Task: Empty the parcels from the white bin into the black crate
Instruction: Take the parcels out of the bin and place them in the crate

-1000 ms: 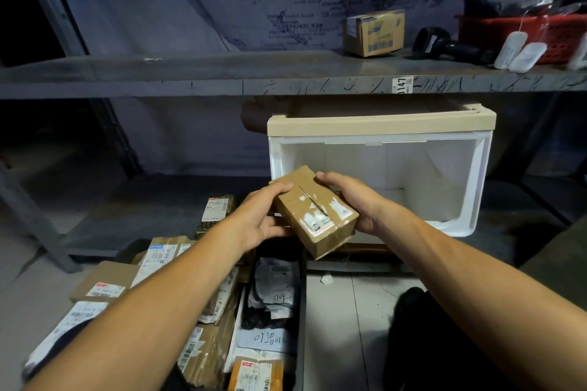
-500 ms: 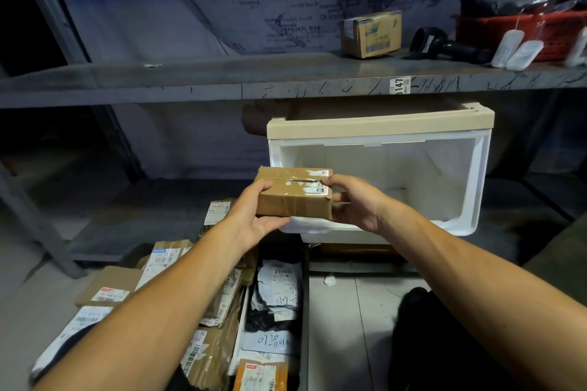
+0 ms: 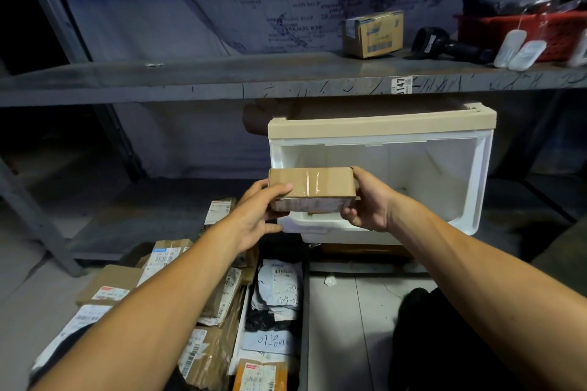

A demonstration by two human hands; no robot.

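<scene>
Both the left hand (image 3: pixel 254 216) and the right hand (image 3: pixel 370 205) are gripping a taped cardboard parcel (image 3: pixel 311 189) by its ends, fingers curled around it, in front of the white bin (image 3: pixel 476 184).

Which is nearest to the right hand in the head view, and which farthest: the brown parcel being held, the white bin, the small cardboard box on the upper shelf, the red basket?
From the right hand:
1. Brown parcel, gripped at its right end.
2. White bin, directly behind the hand.
3. Small cardboard box, above on the upper shelf.
4. Red basket, far upper right on that shelf.
</scene>
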